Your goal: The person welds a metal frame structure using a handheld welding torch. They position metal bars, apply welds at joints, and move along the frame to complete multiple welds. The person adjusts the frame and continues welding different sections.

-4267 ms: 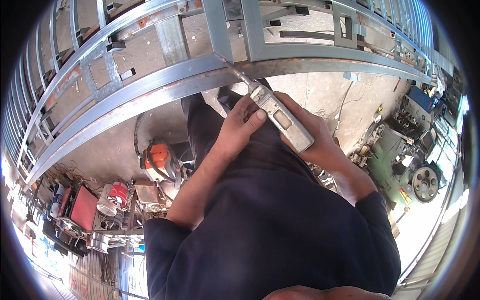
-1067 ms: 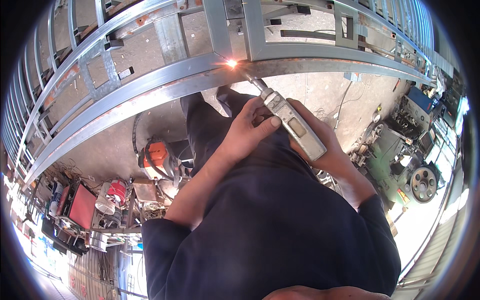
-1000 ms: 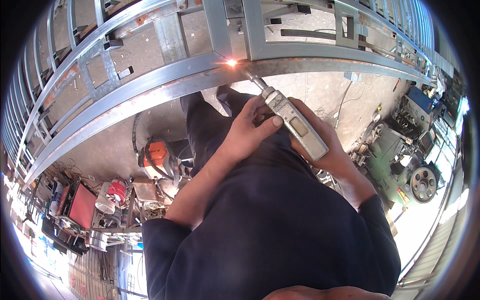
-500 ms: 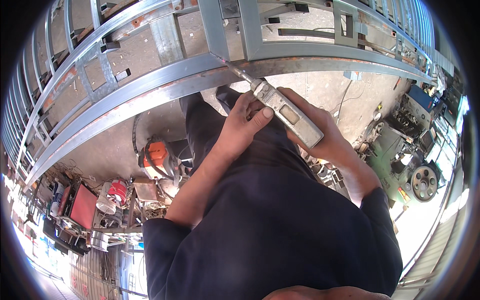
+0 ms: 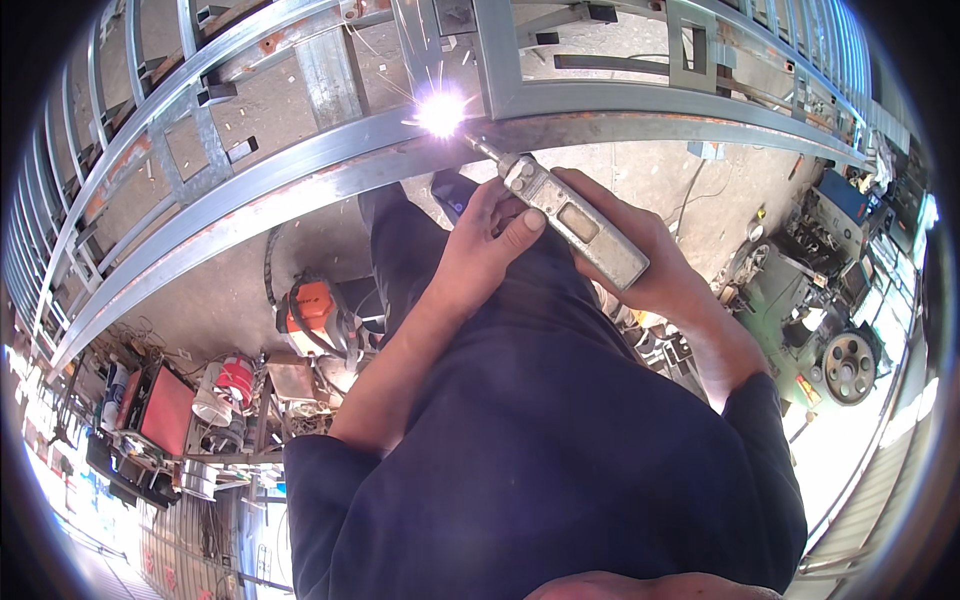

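Note:
A grey, boxy handheld welding torch (image 5: 578,222) with a narrow nozzle lies across both my hands. My left hand (image 5: 497,235) is closed around its front end, thumb pressed on the side of the casing. From the right, my right hand (image 5: 640,240) grips the rear half, its fingers mostly hidden behind the body. The nozzle points up and left at a joint in the galvanized steel frame (image 5: 600,100). A white-violet welding flash (image 5: 441,114) burns there with sparks flying upward, and its glare hides the nozzle tip and the seam.
An orange machine (image 5: 312,306) with a black hose stands on the floor at left. Beside it are a red box (image 5: 165,412) and cluttered shelving. At right, machinery with a round holed wheel (image 5: 848,368) stands on green flooring. Steel bars stretch across the far side.
A bright arc with sparks has appeared at the nozzle tip on the frame joint. Both hands and the torch have hardly moved.

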A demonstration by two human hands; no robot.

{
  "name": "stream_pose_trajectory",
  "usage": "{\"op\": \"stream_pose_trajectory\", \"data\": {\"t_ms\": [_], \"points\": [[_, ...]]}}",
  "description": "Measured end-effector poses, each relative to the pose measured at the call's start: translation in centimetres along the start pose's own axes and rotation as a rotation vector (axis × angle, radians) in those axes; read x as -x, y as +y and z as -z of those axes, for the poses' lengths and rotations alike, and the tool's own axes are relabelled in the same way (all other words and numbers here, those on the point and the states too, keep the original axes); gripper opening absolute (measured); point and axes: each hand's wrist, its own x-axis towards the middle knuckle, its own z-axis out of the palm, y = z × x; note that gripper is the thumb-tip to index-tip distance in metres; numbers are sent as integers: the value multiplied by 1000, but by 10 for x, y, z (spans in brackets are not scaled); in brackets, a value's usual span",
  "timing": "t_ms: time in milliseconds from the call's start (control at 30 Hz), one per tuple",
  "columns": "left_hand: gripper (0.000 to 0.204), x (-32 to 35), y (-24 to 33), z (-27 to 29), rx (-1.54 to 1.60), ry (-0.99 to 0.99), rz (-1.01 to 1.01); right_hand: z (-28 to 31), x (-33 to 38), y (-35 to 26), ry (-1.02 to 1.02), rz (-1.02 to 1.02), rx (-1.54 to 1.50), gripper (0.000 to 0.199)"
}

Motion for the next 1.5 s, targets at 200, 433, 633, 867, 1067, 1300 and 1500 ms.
{"op": "stream_pose_trajectory", "data": {"t_ms": [200, 433, 633, 867, 1067, 1300, 1500], "points": [[82, 2, 2, -3, -12, 28, 29, 4, 0, -4, -25, -4, 38, 79], [82, -1, -3, -2, -6, -5, 31, 5, 5, -2, -15, -10, -22, 79], [85, 0, -6, -3, -98, -10, 4, 8, 10, 4, 4, 45, 15, 79], [86, -3, -2, 0, -120, -13, -70, 4, 2, -6, 16, 18, 25, 78], [90, -3, 1, 7, -96, -9, -54, 1, -6, -7, 0, -4, 16, 77], [91, -3, 0, 9, -35, -19, -58, -1, -9, -9, 2, -7, -11, 77], [89, -2, 4, 7, -5, -18, -50, -1, -10, -14, -11, -5, -4, 78]]}}
